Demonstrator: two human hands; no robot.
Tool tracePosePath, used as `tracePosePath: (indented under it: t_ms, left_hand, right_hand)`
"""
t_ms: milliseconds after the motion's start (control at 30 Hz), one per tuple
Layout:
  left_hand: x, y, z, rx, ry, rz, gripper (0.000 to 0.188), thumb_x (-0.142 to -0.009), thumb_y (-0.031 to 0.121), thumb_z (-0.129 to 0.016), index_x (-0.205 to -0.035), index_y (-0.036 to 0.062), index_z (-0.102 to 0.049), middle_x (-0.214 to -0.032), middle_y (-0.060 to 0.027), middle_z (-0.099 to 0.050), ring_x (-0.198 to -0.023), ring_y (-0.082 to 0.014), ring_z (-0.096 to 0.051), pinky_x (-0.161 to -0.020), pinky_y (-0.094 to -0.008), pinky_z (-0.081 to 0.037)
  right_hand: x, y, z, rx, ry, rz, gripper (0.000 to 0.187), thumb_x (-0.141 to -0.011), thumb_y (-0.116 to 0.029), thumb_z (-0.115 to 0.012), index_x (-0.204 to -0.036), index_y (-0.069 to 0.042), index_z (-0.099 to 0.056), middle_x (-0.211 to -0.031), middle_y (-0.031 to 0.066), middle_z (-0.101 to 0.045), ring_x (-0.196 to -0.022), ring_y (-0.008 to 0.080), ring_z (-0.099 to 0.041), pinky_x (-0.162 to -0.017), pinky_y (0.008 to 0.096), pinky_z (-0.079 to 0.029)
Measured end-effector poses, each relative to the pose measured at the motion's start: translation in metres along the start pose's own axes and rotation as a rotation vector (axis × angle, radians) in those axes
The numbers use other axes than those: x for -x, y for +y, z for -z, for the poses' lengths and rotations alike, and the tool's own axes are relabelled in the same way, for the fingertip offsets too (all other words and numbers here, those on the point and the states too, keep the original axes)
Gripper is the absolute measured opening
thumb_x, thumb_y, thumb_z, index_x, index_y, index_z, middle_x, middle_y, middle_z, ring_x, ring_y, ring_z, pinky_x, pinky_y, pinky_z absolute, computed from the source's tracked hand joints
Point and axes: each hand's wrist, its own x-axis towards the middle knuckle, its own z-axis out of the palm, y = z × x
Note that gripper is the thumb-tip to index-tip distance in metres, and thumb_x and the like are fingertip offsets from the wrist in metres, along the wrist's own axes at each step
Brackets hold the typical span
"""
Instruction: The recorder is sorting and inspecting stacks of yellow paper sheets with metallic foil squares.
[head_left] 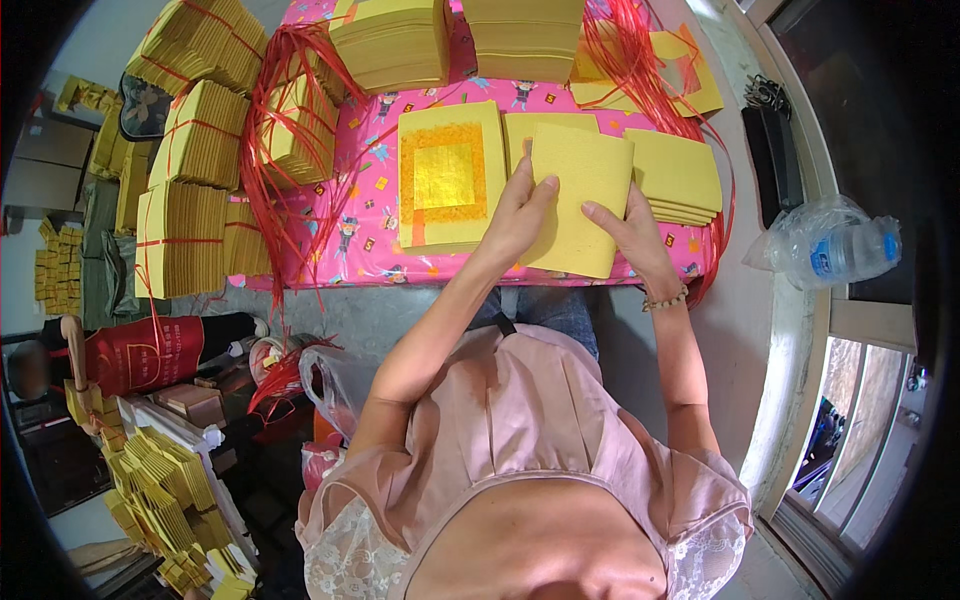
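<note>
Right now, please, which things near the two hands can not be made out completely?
In the head view:
Left hand and right hand: some fingers, hidden behind the held yellow paper.
Same paper: sheet count, too fine to tell.
Middle yellow stack: lower part, hidden behind that paper.
Upper-centre yellow stack: far part, cut off by the top edge.

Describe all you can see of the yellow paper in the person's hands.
The yellow paper is roughly rectangular, matte and faintly textured, with no gold square on its visible face. It is slightly tilted, in front of another yellow stack. The left hand grips its left edge, the right hand its right, both thumbs on the face. Sheet count is unclear.
</note>
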Motion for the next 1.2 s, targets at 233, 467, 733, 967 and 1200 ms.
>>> tracePosePath:
  t_ms: [233, 467, 733, 967, 1200]
  left_hand:
    - [-0.006, -0.006, 0.001, 0.052, 0.057, 0.103, 0.035, -0.100, 0.015, -0.047, -0.132, 0.0005, -0.044, -0.122, -0.0084, -0.057, -0.112, -0.0139, -0.052, -0.095, -0.0284, -0.041]
    - [-0.005, 0.000, -0.001, 0.128, 0.037, 0.151, 0.037, -0.100, 0.014, -0.045, -0.134, -0.0016, -0.042, -0.127, -0.0100, -0.055, -0.115, -0.0159, -0.052, -0.098, -0.0293, -0.040]
    - [0.003, -0.003, -0.002, 0.104, 0.030, 0.089, 0.039, -0.100, 0.012, -0.044, -0.135, -0.0027, -0.040, -0.128, -0.0113, -0.055, -0.118, -0.0172, -0.050, -0.099, -0.0298, -0.039]
    - [0.018, 0.000, -0.006, 0.069, 0.032, 0.070, 0.043, -0.099, 0.010, -0.044, -0.137, -0.0070, -0.035, -0.131, -0.0128, -0.049, -0.122, -0.0177, -0.043, -0.104, -0.0293, -0.033]
    - [0.025, 0.003, -0.004, 0.055, -0.020, 0.041, 0.039, -0.099, 0.009, -0.043, -0.136, -0.0042, -0.038, -0.129, -0.0096, -0.050, -0.120, -0.0151, -0.044, -0.102, -0.0280, -0.034]
  right_hand:
    - [-0.004, -0.004, -0.003, 0.005, 0.004, -0.043, 0.050, -0.087, -0.009, -0.069, -0.130, 0.001, -0.047, -0.119, 0.0088, -0.060, -0.107, 0.0141, -0.058, -0.090, 0.0289, -0.049]
    - [-0.005, -0.007, -0.007, -0.003, 0.016, -0.078, 0.049, -0.091, -0.015, -0.066, -0.132, 0.001, -0.046, -0.121, 0.0092, -0.060, -0.107, 0.0134, -0.058, -0.089, 0.0283, -0.049]
    - [-0.006, 0.002, -0.001, -0.112, 0.066, -0.077, 0.037, -0.099, -0.026, -0.055, -0.123, 0.002, -0.057, -0.111, 0.0044, -0.065, -0.097, 0.0074, -0.060, -0.084, 0.0235, -0.048]
    - [-0.005, -0.003, 0.008, -0.120, 0.129, 0.029, 0.031, -0.098, -0.023, -0.057, -0.115, 0.002, -0.063, -0.102, 0.0031, -0.068, -0.088, 0.0054, -0.060, -0.078, 0.0224, -0.049]
    - [0.001, -0.004, 0.010, -0.068, 0.191, 0.084, 0.023, -0.097, -0.022, -0.058, -0.100, 0.000, -0.065, -0.089, -0.0014, -0.066, -0.076, 0.0019, -0.056, -0.067, 0.0186, -0.045]
